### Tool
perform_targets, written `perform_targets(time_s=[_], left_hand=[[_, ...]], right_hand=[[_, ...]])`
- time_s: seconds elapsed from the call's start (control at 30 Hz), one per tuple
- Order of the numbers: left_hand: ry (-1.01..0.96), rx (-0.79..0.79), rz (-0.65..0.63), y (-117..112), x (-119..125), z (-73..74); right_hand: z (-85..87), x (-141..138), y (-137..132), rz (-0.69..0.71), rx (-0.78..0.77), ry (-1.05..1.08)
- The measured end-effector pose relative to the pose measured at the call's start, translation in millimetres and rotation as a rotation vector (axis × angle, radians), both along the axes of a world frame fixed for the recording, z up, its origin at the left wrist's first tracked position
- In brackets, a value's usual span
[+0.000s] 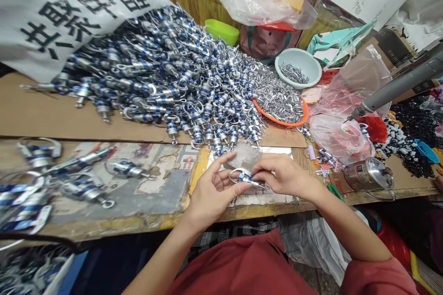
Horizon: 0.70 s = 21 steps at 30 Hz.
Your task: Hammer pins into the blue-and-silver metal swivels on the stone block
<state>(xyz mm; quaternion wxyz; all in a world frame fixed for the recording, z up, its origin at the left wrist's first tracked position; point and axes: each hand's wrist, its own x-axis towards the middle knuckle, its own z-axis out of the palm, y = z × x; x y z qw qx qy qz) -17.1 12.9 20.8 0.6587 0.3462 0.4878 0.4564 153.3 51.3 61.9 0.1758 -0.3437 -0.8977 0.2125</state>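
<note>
Both hands meet over the front edge of the workbench (pixel 145 221). A small silver-and-blue metal clip (pixel 246 178) with a ring at one end is pinched between them. My left hand (pixel 211 193) holds its ring end with thumb and fingers curled. My right hand (pixel 282 176) grips the other end, fingers closed over it. Just behind the hands lies a big heap of the same blue-and-silver clips (pixel 166 73), spilling from a white printed sack (pixel 58 9).
Several finished clips (pixel 83 170) lie at the left. An orange tray of small silver parts (pixel 280 101), a white bowl of screws (pixel 297 69), a green bowl (pixel 222 31), plastic bags (pixel 339 133), a steel pot (pixel 368 175) and a grey power tool (pixel 394 87) crowd the right.
</note>
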Motion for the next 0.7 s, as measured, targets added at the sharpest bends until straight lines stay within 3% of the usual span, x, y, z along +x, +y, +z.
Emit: perform_targets(time_s=[0.17, 0.3, 0.4, 0.47, 0.57, 0.63, 0.7], left_hand=[[-0.01, 0.008, -0.019, 1, 0, -0.1], [-0.008, 0.009, -0.027, 0, 0, 1.1], [-0.009, 0.004, -0.019, -1, 0, 1.8], [0.005, -0.003, -0.016, -1, 0, 1.8], [0.033, -0.002, -0.024, 0, -1, 1.6], [0.041, -0.002, -0.023, 0, 0, 1.8], [0.045, -0.007, -0.014, -1, 0, 2.4]], right_hand=[[-8.5, -16, 11, -0.038, -0.066, 0.007], [-19.3, -28, 7, -0.151, 0.002, 0.119], [-23.5, -14, 0, -0.247, 0.057, 0.345], [-24.6, 9, -8, -0.44, 0.085, 0.395], [-29.2, 56, -24, -0.667, 0.052, 0.072], [-35.3, 83, -36, -0.665, -0.023, -0.217], [-40.8, 98, -44, -0.642, -0.075, -0.348]])
